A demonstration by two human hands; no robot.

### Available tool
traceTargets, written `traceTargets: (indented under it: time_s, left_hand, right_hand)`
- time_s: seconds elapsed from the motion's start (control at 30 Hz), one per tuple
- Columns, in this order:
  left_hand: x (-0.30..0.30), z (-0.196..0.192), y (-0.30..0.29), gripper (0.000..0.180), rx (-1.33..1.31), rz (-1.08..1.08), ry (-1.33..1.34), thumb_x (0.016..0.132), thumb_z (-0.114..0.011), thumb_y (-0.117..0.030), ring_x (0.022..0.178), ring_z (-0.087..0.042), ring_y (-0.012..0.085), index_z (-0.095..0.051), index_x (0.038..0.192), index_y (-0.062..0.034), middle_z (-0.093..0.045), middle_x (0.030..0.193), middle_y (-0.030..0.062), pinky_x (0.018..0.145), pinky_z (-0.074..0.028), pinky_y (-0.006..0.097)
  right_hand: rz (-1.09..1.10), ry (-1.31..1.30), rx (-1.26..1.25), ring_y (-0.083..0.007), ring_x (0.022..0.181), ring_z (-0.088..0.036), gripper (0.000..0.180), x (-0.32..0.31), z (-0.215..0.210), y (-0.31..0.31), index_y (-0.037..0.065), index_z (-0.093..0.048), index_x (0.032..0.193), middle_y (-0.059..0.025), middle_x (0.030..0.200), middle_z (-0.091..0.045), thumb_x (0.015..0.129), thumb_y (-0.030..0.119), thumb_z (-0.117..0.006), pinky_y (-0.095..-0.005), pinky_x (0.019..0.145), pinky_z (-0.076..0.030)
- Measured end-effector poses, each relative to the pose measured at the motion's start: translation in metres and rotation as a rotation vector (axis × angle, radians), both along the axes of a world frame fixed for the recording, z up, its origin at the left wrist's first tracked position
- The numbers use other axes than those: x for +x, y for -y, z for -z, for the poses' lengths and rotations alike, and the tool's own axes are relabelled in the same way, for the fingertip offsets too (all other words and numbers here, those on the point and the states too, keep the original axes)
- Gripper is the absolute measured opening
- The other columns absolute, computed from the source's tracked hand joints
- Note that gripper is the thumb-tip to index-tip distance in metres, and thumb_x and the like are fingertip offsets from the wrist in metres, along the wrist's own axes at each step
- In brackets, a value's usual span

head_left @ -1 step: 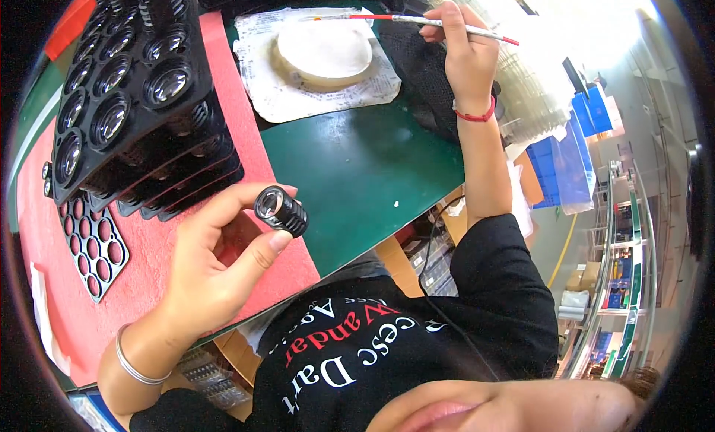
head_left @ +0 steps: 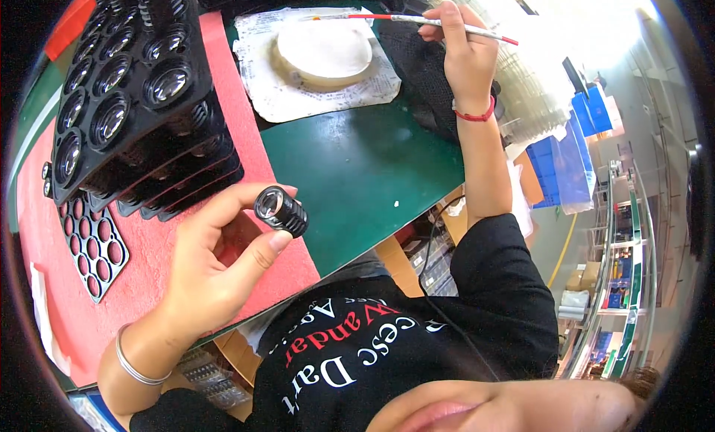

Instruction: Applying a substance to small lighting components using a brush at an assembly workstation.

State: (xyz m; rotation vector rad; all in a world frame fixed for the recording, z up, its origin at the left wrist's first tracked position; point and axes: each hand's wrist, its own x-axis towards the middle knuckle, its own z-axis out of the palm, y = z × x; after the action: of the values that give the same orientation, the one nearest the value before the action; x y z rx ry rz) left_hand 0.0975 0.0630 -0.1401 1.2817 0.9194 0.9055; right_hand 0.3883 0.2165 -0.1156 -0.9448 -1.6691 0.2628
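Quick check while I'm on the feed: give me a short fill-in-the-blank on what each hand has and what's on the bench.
1. The left hand pinches a small black ____ between thumb and fingers.
2. The right hand holds a thin ____ over the white dish.
3. The stacked black trays rest on a ____ mat.

Missing words: lens; brush; red

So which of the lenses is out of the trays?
The small black-barrelled lens pinched in the left hand; all the others sit in the stacked black trays.
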Motion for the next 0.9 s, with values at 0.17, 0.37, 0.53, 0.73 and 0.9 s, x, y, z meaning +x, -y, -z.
traceTargets:
  time_s: [0.17,0.37,0.53,0.73,0.9]
  left_hand:
    - [-0.0015,0.0012,0.0003,0.028,-0.016,0.016,-0.008,0.080,-0.061,0.000,0.063,-0.045,-0.0007,-0.055,0.108,-0.0005,-0.058,0.088,-0.0017,0.055,-0.037,0.015]
    - [-0.0010,0.0022,-0.0002,0.028,-0.006,0.018,-0.013,0.080,-0.061,0.000,0.065,-0.046,-0.0004,-0.055,0.107,-0.0004,-0.058,0.089,-0.0014,0.056,-0.038,0.015]
    - [0.0000,0.0023,0.0000,0.027,-0.006,0.015,-0.005,0.080,-0.061,0.000,0.067,-0.048,0.0003,-0.055,0.107,-0.0003,-0.058,0.091,-0.0005,0.059,-0.040,0.015]
    - [-0.0004,0.0028,-0.0003,0.027,-0.006,0.017,-0.004,0.080,-0.061,0.000,0.068,-0.048,0.0003,-0.055,0.107,-0.0003,-0.058,0.092,0.0000,0.059,-0.040,0.015]
    - [0.0005,0.0028,-0.0005,0.027,-0.010,0.018,0.006,0.080,-0.061,0.001,0.068,-0.048,0.0002,-0.055,0.106,-0.0003,-0.058,0.092,-0.0002,0.060,-0.040,0.015]
  right_hand:
    - [-0.077,-0.025,-0.043,-0.0134,0.069,-0.063,0.032,-0.0019,0.0036,-0.0020,-0.003,-0.062,0.086,-0.0086,0.076,-0.064,0.093,0.025,-0.048,-0.0226,0.061,-0.048]
    - [-0.139,0.083,-0.081,-0.0126,0.071,-0.062,0.025,-0.0065,0.0057,-0.0026,-0.003,-0.063,0.087,-0.0087,0.077,-0.065,0.090,0.019,-0.053,-0.0237,0.066,-0.049]
    - [-0.158,0.068,-0.053,-0.0130,0.071,-0.062,0.025,-0.0081,0.0059,-0.0016,-0.002,-0.064,0.088,-0.0091,0.078,-0.066,0.091,0.020,-0.052,-0.0228,0.065,-0.048]
    - [-0.103,0.001,-0.092,-0.0137,0.075,-0.063,0.034,-0.0045,0.0023,0.0006,0.001,-0.062,0.093,-0.0102,0.082,-0.067,0.094,0.029,-0.044,-0.0219,0.065,-0.044]
    - [-0.086,-0.037,-0.118,-0.0126,0.070,-0.062,0.035,-0.0003,0.0050,-0.0027,0.001,-0.062,0.093,-0.0105,0.081,-0.066,0.094,0.030,-0.044,-0.0214,0.064,-0.043]
